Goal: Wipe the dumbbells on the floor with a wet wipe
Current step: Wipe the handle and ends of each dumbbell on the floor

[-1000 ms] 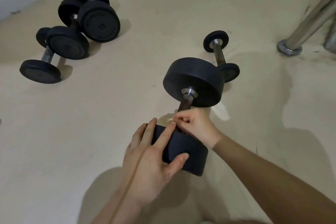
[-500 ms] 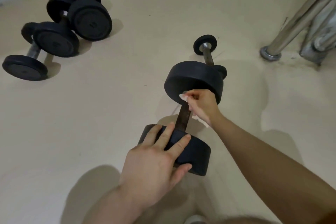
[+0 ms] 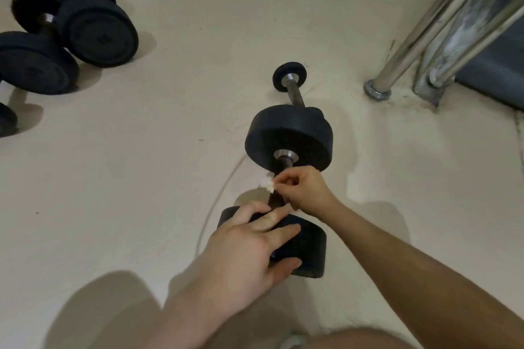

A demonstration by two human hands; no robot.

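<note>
A large black dumbbell [image 3: 289, 133] lies on the beige floor in the middle of the view, its dark handle running toward me. My left hand [image 3: 249, 252] rests with spread, straight fingers on the near weight, thumb against its front face. My right hand [image 3: 303, 187] is curled round the handle, pinching a small white wet wipe [image 3: 268, 183] that sticks out on the left side. Just behind the far weight lies a small dumbbell [image 3: 289, 76], its near end hidden.
Several more black dumbbells [image 3: 96, 31] are grouped at the top left. Chrome tube legs [image 3: 397, 65] of a metal frame stand on the floor at the right. My knee shows at the bottom edge.
My right hand with the wipe went from the near end of the handle up to the far weight, then back down to the middle. The left hand stayed on the near weight.
</note>
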